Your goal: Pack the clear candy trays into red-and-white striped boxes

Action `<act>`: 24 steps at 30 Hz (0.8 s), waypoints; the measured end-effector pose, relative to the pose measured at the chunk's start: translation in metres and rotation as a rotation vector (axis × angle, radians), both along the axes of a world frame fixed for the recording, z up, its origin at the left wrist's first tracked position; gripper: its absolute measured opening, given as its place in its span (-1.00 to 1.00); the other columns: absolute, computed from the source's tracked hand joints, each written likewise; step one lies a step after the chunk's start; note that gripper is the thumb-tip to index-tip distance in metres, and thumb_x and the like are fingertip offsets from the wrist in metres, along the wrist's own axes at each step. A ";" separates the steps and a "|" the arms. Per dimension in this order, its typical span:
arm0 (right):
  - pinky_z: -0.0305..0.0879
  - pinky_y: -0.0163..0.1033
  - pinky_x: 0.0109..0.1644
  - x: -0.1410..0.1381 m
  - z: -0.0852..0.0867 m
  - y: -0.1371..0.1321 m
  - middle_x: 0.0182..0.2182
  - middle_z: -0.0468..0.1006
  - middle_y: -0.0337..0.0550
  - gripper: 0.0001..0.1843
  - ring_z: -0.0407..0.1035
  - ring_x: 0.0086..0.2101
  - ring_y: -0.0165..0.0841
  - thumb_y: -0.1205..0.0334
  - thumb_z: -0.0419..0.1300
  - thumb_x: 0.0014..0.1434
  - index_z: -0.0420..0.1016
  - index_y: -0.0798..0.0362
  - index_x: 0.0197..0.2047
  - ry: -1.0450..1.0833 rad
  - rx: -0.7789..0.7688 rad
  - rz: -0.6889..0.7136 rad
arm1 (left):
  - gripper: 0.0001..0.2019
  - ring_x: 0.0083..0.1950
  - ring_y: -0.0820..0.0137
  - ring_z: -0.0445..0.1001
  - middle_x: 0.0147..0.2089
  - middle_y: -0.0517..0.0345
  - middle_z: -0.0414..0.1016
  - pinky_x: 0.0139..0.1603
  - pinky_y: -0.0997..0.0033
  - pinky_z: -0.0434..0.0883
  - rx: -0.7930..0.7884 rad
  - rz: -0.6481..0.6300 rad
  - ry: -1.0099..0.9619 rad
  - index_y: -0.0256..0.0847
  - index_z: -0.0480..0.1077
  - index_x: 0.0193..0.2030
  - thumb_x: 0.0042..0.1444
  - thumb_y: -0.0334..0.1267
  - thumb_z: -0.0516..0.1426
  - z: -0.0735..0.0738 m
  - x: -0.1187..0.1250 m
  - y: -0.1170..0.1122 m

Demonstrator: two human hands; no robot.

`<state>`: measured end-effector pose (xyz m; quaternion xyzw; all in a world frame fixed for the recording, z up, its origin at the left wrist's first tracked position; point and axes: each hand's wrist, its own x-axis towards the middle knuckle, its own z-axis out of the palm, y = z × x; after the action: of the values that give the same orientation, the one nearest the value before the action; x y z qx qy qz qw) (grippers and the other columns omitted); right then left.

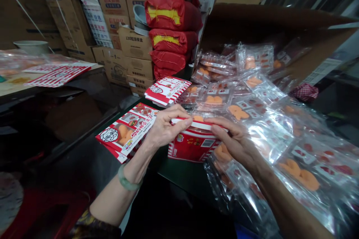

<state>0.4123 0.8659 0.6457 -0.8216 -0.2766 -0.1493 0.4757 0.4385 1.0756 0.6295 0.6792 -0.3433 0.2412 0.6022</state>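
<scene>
My left hand (165,126) and my right hand (235,140) both pinch the top edge of a red and white striped packet (193,143) held upright over the dark table (185,173). The left wears a green bangle at the wrist. A stack of finished packets (127,130) with a cartoon face lies flat just left of my left hand. Under and beyond my right hand spreads a heap of clear plastic bags with orange pieces (280,126).
A pile of striped cards (168,89) sits further back on the table. Red sacks (171,33) and cardboard boxes (131,44) are stacked behind. A big open carton (280,18) rises behind the heap. A side table (42,74) at left holds more cards.
</scene>
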 end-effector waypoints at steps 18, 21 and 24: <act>0.32 -0.13 0.02 0.006 -0.038 0.002 -0.05 0.36 -0.06 -0.59 0.32 -0.04 -0.33 0.42 0.04 0.25 0.30 -0.10 0.13 -0.480 -0.072 -0.077 | -0.78 0.04 0.23 0.41 -0.09 -0.05 0.51 0.01 0.14 0.44 0.200 0.432 -0.608 -0.22 0.40 -0.01 0.20 -0.33 0.12 -0.032 0.000 0.002; 0.31 -0.17 -0.01 0.008 -0.040 0.003 -0.06 0.35 -0.08 -0.63 0.32 -0.06 -0.35 0.44 0.04 0.25 0.36 -0.09 0.07 -0.457 -0.042 -0.086 | -0.71 0.01 0.29 0.45 -0.04 -0.06 0.48 0.01 0.24 0.45 0.165 0.405 -0.524 -0.22 0.36 0.06 0.19 -0.37 0.13 -0.039 -0.002 0.001; 0.30 -0.19 -0.02 0.011 -0.045 0.002 -0.09 0.36 -0.11 -0.61 0.32 -0.07 -0.36 0.45 0.03 0.25 0.36 -0.10 0.07 -0.461 0.004 -0.082 | -0.53 -0.02 0.31 0.48 -0.01 -0.08 0.45 -0.02 0.30 0.47 -0.007 0.301 -0.326 -0.21 0.24 0.18 0.13 -0.30 0.21 -0.040 -0.001 -0.003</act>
<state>0.4230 0.8680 0.6011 -0.7755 -0.3439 -0.3528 0.3949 0.4377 1.0727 0.5897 0.6728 -0.3301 0.4360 0.4983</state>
